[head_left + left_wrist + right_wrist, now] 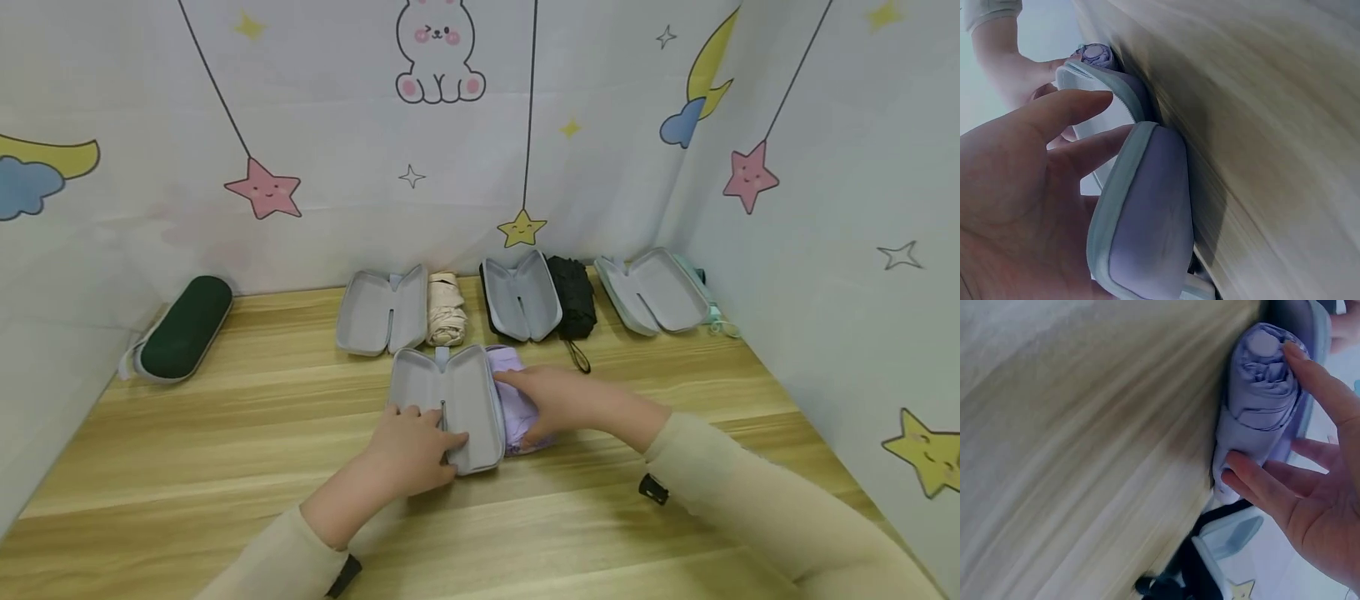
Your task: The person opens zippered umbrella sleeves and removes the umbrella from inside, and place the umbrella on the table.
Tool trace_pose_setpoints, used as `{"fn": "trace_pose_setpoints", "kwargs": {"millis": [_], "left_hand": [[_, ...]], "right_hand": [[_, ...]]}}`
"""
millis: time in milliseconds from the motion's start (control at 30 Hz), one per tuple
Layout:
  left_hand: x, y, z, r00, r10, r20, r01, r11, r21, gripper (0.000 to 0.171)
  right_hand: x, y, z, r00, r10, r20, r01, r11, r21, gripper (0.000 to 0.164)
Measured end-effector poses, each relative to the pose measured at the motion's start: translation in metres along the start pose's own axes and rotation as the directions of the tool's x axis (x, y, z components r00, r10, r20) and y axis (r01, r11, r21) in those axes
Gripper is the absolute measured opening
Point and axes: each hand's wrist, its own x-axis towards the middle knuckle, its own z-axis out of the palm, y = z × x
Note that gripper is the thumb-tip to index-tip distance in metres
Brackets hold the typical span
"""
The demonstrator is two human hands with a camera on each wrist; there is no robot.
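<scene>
A lilac hard zip case with a grey lining (477, 400) lies unfolded on the wooden table. My left hand (411, 450) rests over its near left part, thumb stretched across toward the right half and fingers reaching into the left half. In the left wrist view the lilac outer shell (1154, 212) shows beside the fingers. Along the case's right side lies a rolled lilac folding umbrella (1257, 419). My right hand (558, 400) holds it, thumb on the near end and fingers along its side.
Three more unfolded grey-lined cases stand along the back: a left one (367, 317), a middle one (521, 292) and a right one (667, 287). Beside them lie a beige umbrella (446, 312) and a black umbrella (572, 296). A closed dark green case (187, 325) sits far left.
</scene>
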Motion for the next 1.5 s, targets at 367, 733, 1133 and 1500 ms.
{"fn": "trace_pose_setpoints", "kwargs": {"millis": [367,733,1133,1500], "left_hand": [[-0.010,-0.019,0.008,0.999,-0.008,-0.037,0.006,0.999,-0.049,0.036],[-0.034,-0.049,0.011,0.997,-0.039,-0.062,0.028,0.986,-0.164,0.044],[-0.054,-0.078,0.025,0.996,-0.075,-0.058,0.061,0.974,-0.217,0.063],[-0.069,-0.095,0.030,0.991,-0.130,-0.023,0.121,0.961,-0.250,0.062]], "right_hand": [[0.013,-0.024,0.010,0.999,-0.012,-0.038,0.010,0.998,-0.068,0.101],[0.038,-0.066,0.018,1.000,0.013,-0.010,-0.015,0.981,-0.195,0.103],[0.056,-0.100,0.031,0.999,-0.015,-0.052,0.000,0.961,-0.278,0.104],[0.072,-0.123,0.032,0.997,-0.075,-0.037,0.062,0.961,-0.269,0.112]]}}
